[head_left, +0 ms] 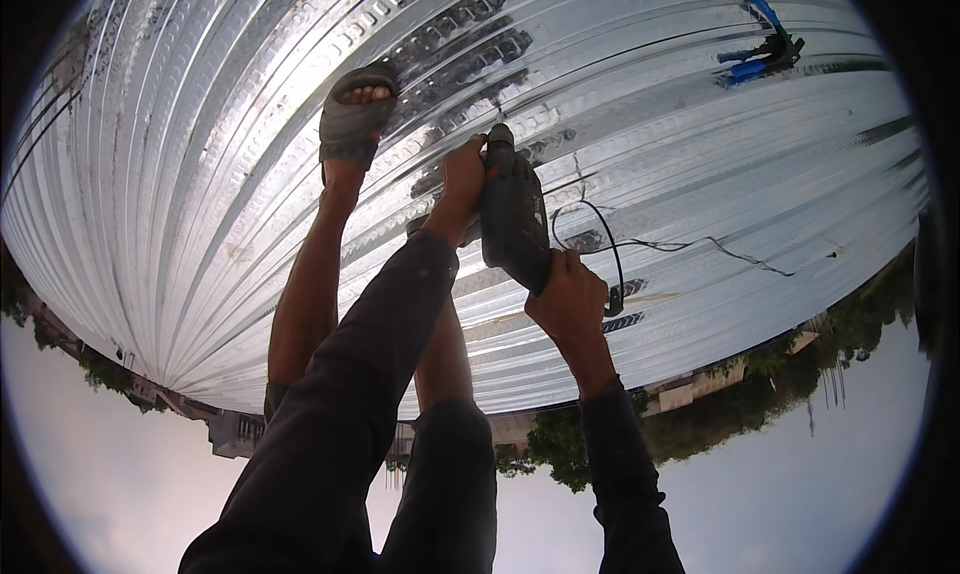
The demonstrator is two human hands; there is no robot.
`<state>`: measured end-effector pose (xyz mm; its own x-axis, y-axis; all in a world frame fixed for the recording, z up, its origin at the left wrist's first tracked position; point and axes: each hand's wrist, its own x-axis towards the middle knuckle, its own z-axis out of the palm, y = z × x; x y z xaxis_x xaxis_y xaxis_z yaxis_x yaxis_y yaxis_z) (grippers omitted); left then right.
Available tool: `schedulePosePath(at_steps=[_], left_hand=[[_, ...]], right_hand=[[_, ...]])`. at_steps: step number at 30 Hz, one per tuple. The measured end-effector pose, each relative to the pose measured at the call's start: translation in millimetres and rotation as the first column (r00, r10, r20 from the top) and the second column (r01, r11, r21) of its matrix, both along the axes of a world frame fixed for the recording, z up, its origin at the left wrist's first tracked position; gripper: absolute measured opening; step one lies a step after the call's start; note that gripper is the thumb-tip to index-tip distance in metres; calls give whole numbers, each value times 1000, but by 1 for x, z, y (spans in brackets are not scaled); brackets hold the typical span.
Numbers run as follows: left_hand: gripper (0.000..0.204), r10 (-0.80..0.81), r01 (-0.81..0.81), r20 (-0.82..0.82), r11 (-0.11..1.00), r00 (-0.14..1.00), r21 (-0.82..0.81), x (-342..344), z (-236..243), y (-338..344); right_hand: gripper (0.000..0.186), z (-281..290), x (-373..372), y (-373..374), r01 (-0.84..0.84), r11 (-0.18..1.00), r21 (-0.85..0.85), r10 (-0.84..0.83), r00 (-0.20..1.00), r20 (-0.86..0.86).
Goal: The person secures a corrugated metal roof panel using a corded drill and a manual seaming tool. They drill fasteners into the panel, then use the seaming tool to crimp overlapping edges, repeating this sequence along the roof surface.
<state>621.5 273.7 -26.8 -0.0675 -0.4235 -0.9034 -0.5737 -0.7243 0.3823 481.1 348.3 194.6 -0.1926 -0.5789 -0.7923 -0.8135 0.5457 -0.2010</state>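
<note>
A dark power drill (pixel 512 209) is in both my hands, its front end pointing away from me over a ribbed, shiny metal sheet roof (pixel 690 164). My right hand (pixel 572 299) is closed round the drill's rear handle. My left hand (pixel 462 184) is closed beside the drill's front part; its fingers are partly hidden, so I cannot see exactly which part they grip. The drill's tip reaches close to the sheet, but whether it touches cannot be made out. A black power cable (pixel 618 259) curves from near my right hand onto the sheet.
A blue-handled hand tool with a dark metal body (pixel 768 49) lies on the roof at far right. My sandalled foot (pixel 360 114) stands on the ribs left of the drill. A thin wire (pixel 720 249) trails to the right. Beyond the roof edge are trees (pixel 565 444) and buildings.
</note>
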Motion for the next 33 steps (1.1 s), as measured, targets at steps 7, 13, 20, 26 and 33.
schedulePosePath(at_steps=[7,13,20,26,33], left_hand=[[42,112,-113,17,990,994,89,-8,25,-17],[62,155,-199,154,922,976,332,-9,49,-15],[83,222,-225,87,730,971,645,-39,199,-63],[66,125,-276,316,822,941,498,-51,199,-53],[72,228,-404,365,741,903,537,-52,190,-50]], right_hand=[[33,4,3,-6,36,999,-9,-36,999,3],[31,6,-11,-13,19,999,-30,-19,1000,11],[24,9,-26,-29,-67,995,70,66,997,26],[22,5,-28,-45,-131,991,17,131,991,21],[27,6,-36,-65,-280,959,50,278,960,41]])
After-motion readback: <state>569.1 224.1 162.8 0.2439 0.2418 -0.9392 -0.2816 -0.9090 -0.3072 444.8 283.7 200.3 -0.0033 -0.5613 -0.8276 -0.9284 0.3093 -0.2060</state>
